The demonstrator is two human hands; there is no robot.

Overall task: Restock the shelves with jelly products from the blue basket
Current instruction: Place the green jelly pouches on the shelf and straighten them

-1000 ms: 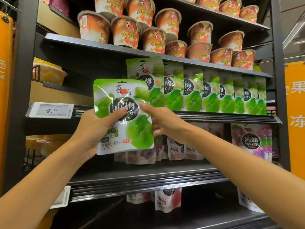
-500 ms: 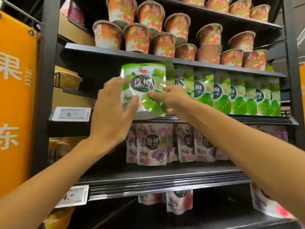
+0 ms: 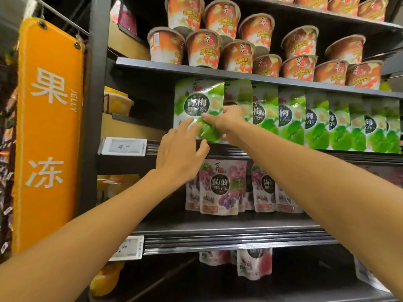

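Dark store shelving fills our view, and on its middle shelf (image 3: 130, 164) the green jelly pouch (image 3: 197, 101) stands upright at the left front of the matching green row (image 3: 316, 123), label outward so shoppers can read it. Our right grip (image 3: 226, 120) pinches its lower face to steady it; our left grip (image 3: 181, 153) is released, straight fingers (image 3: 185, 127) touching the bottom edge, likely to square it. Orange cups (image 3: 237, 55) sit above, purple pouches (image 3: 220, 188) below. We cannot see the blue basket.
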